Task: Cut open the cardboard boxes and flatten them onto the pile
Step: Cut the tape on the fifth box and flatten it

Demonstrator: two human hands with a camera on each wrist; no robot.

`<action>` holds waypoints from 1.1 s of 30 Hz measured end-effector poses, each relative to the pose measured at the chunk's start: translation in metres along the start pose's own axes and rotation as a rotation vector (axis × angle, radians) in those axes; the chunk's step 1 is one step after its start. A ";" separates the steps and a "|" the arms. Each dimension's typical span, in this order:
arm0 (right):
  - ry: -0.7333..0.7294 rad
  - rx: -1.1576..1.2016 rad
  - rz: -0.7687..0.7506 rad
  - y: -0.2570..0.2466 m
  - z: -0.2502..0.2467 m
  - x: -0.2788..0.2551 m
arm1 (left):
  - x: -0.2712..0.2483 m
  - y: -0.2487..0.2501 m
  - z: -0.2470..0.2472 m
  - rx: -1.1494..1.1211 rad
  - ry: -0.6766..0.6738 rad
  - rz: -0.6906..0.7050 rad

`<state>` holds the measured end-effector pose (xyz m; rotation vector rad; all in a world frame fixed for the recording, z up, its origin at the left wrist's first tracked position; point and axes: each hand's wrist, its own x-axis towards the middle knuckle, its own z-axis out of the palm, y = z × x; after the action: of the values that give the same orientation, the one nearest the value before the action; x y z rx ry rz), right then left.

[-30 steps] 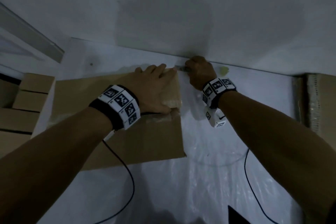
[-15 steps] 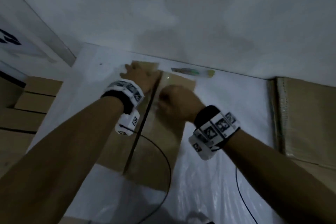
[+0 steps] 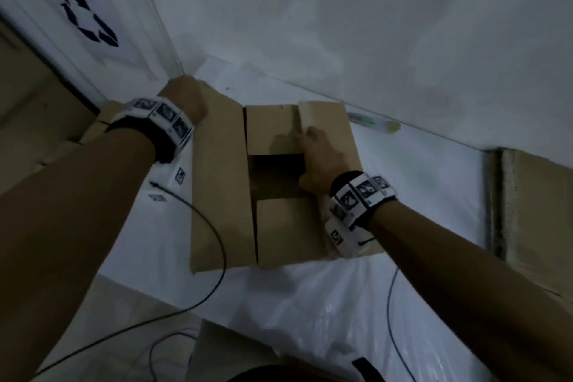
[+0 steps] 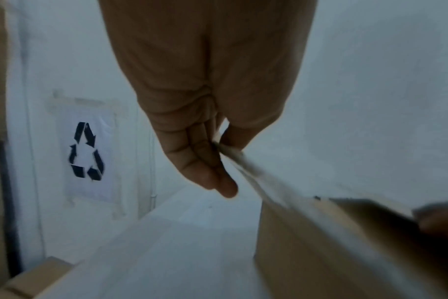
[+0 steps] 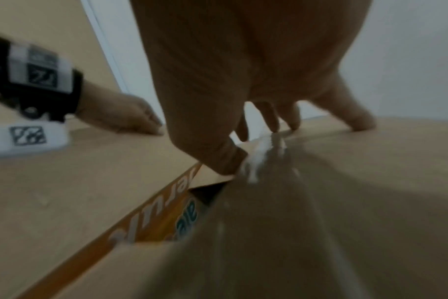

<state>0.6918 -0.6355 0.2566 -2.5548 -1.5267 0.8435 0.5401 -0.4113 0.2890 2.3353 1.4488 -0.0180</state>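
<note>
In the head view, the fingers of my left hand (image 3: 185, 100) hide behind the wrist. The left wrist view shows them pinching the left flap (image 3: 220, 183) of the box (image 3: 288, 231). My right hand (image 3: 319, 160) grips the right flap (image 3: 336, 125), thumb hooked at its edge. Only that wrist's view shows blurred orange print (image 5: 166, 218) inside. The box sits on the plastic-covered bench (image 3: 418, 183), which meets a white wall (image 3: 341, 25), with a recycling sign (image 3: 83, 9) at left.

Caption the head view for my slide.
Left hand pinches the left flap of a cardboard box, right hand holds the right flap; cutter by the wall.
</note>
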 end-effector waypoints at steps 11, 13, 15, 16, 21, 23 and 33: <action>0.432 0.162 -0.148 0.073 -0.074 -0.040 | -0.054 0.004 0.056 0.549 -0.211 0.414; 0.426 0.089 -0.107 0.078 -0.085 -0.051 | -0.053 0.013 0.064 0.571 -0.236 0.372; 0.376 -0.016 -0.054 0.082 -0.098 -0.061 | -0.047 0.020 0.071 0.638 -0.213 0.389; 0.332 -0.098 -0.018 0.083 -0.104 -0.066 | -0.044 0.023 0.076 0.658 -0.181 0.423; 0.080 -0.407 0.190 0.102 -0.108 -0.090 | -0.038 0.049 0.094 0.626 -0.199 0.502; -0.011 -0.441 0.231 0.115 -0.097 -0.095 | -0.033 0.056 0.098 0.591 -0.183 0.453; -0.031 0.069 0.446 0.128 -0.008 -0.101 | 0.000 0.078 0.087 0.438 0.007 0.478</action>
<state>0.7613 -0.7835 0.2667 -2.8841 -0.9179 0.9546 0.6245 -0.4707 0.2335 2.9848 0.9195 -0.2154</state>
